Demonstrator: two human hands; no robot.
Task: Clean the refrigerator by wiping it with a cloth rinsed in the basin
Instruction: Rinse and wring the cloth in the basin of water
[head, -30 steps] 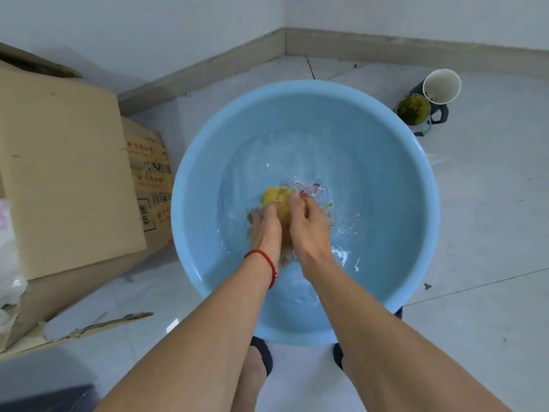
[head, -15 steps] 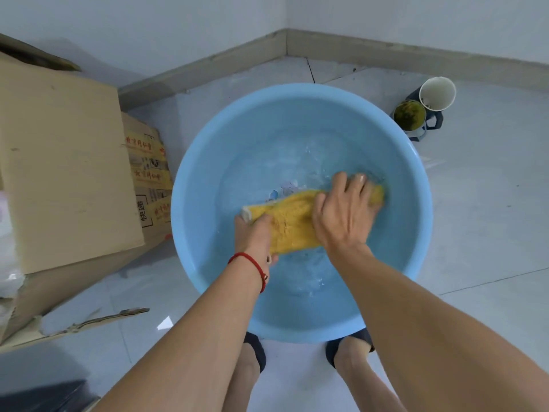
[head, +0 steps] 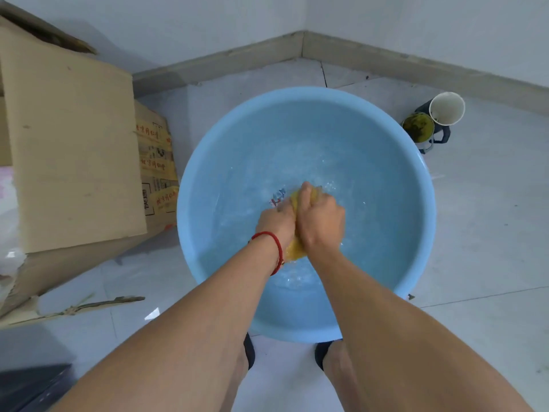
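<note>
Rinse underway | left hand and right hand fingers clamped on cloth bunched between them, over basin water | fridge wiping left

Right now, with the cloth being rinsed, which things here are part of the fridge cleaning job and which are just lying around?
In use:
- yellow cloth, bunched up and gripped by the left hand and the right hand
- blue basin of water

Lying about:
- cardboard box, left of the basin
- white cup and a dark jug on the floor, far right
</note>
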